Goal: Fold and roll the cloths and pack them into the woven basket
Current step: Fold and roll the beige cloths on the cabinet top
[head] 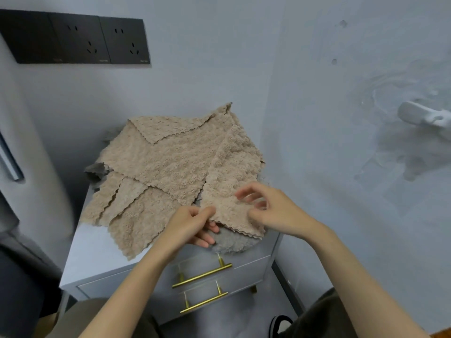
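Note:
Several beige fluffy cloths (161, 162) lie overlapped on a small white cabinet (97, 259), with grey cloths (231, 242) partly hidden beneath them. My left hand (192, 225) pinches the near edge of the right-hand beige cloth (231, 172) between thumb and fingers. My right hand (266, 208) hovers just over the same cloth's near right part with fingers loosely spread and blurred; whether it touches the cloth is unclear. No woven basket is in view.
The cabinet has two drawers with gold bar handles (202, 276) facing me. Walls close in behind and to the right, with black wall sockets (78, 40) at upper left and a white hook (427, 115) at right. My knees and a shoe (280, 323) are below.

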A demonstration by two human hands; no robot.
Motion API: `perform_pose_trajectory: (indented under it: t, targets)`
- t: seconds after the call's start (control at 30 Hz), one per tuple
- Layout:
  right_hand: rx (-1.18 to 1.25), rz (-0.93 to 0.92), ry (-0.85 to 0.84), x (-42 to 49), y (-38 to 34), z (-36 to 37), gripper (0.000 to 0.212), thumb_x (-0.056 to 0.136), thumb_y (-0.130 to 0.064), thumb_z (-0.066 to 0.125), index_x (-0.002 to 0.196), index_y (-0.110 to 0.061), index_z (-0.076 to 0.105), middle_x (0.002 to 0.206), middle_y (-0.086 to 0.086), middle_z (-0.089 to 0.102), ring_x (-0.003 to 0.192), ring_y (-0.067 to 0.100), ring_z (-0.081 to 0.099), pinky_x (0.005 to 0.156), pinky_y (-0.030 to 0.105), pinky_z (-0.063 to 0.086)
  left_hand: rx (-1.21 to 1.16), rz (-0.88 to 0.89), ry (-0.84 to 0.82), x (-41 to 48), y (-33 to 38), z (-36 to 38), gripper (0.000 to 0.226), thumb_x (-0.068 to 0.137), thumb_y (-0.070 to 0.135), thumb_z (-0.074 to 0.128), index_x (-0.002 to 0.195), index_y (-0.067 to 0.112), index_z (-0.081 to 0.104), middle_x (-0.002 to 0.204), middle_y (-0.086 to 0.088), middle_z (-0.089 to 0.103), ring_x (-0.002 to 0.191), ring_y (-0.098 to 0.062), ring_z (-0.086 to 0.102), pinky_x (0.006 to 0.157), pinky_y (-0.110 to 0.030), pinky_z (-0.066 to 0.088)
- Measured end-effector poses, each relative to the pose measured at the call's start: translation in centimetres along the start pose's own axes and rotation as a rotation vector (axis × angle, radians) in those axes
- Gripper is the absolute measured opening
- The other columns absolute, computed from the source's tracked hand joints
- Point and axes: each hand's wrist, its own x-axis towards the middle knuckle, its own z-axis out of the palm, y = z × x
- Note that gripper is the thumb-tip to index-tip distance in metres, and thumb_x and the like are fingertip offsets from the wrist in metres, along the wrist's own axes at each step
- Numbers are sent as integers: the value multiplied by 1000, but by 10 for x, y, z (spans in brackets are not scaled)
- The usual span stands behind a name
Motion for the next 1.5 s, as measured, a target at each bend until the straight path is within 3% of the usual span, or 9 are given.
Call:
perform_pose_trajectory:
  t: [0.2, 0.33, 0.63, 0.77, 0.87, 1.0, 1.1, 1.27, 1.5]
  targets:
    - [-289, -55, -19, -11, 7, 19, 45, 83, -29, 69, 124, -20, 51, 122, -7, 55, 111, 5, 51, 96, 23, 42, -116, -42, -41, -3, 4, -2, 34, 96, 26, 53, 72, 2, 62, 68, -11, 71, 46, -15, 63, 40, -19, 50]
    - [-472, -114, 44, -18, 12, 27, 46, 87, -25, 61, 126, -22, 38, 122, -5, 50, 108, 13, 50, 87, 33, 47, -257, -76, -47, -2, 7, -3, 33, 95, 24, 53, 72, 3, 64, 71, -13, 72, 45, -15, 64, 39, -19, 50]
    - [-488, -99, 192, -18, 12, 32, 33, 86, -7, 46, 108, -24, 29, 67, -10, 41, 55, 10, 43, 47, 29, 31, -378, -34, -118, 1, 6, -8, 25, 87, 30, 64, 90, 6, 72, 95, -7, 74, 53, -12, 63, 47, -21, 54]
    - [-357, -47, 205, -16, 14, 15, 19, 90, -11, 48, 99, -27, 42, 63, 0, 53, 57, 15, 49, 59, 33, 41, -173, 153, -8, 0, 4, -10, 27, 77, 43, 68, 84, 19, 78, 81, 6, 67, 66, -10, 59, 55, -23, 47]
    - [-255, -37, 170, -19, 18, 3, 19, 90, -12, 54, 97, -30, 51, 64, 0, 56, 56, 7, 46, 57, 19, 36, 115, 409, 123, 3, 2, -14, 16, 78, 39, 70, 79, 24, 76, 121, 18, 53, 108, 6, 51, 79, -13, 48]
    - [-210, 15, 117, -23, 25, -4, 14, 91, -16, 59, 98, -28, 59, 68, -14, 53, 60, 0, 47, 58, 13, 36, 348, 702, 117, 2, -1, -19, 18, 74, 23, 78, 85, 28, 65, 140, 25, 38, 125, 3, 41, 93, -20, 44]
    - [-205, 33, 79, -23, 25, -5, 10, 92, -20, 61, 100, -25, 63, 83, -8, 62, 74, 4, 55, 68, 17, 41, 431, 705, 93, 6, -3, -18, 37, 72, 14, 78, 89, 26, 48, 122, 24, 59, 119, -4, 51, 98, -39, 44]
    - [-128, 64, 61, -24, 24, -11, 8, 91, -20, 62, 95, -21, 69, 86, -7, 65, 80, 6, 58, 74, 17, 43, 449, 696, 128, 9, -7, -12, 23, 82, 27, 72, 99, 32, 58, 82, 8, 68, 76, -8, 61, 68, -23, 46]
    - [-147, 145, 103, -20, 39, -20, 8, 92, -23, 60, 85, -24, 64, 69, -11, 55, 66, 3, 50, 62, 12, 38, 489, 583, 170, 23, -14, -4, 8, 86, 36, 65, 88, 28, 69, 69, 10, 63, 62, -4, 54, 61, -28, 46]
